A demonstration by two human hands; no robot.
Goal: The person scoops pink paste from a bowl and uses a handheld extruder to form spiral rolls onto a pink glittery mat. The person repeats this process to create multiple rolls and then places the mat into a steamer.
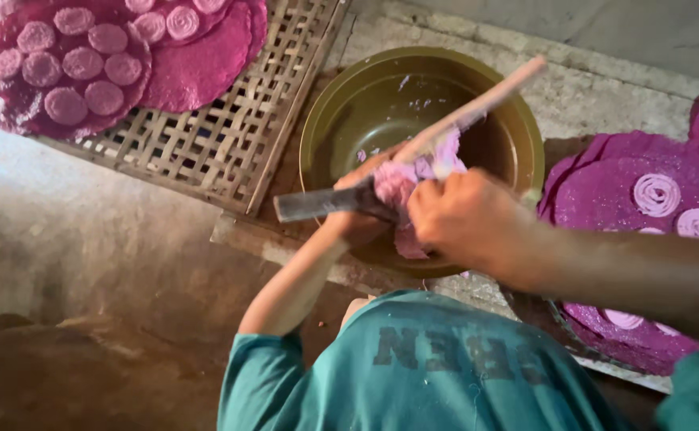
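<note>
My left hand (355, 222) is closed around the lower end of a pale wooden stick (485, 97) that slants up to the right over an olive-brown bowl (349, 104). Soft pink dough (417, 177) clings to the stick beside my fingers. My right hand (465, 219) comes in from the right and grips a knife, whose dark flat blade (313, 204) points left across the dough. Both hands meet above the bowl's near rim. The knife's handle is hidden inside my fist.
A woven bamboo tray (230, 136) at the upper left carries magenta sheets and small pink discs (86, 64). At the right lie more magenta sheets (605, 191) with pale spiral rolls (657, 194). The bowl sits on a rough concrete ledge (589, 96). My teal shirt (429, 367) fills the bottom.
</note>
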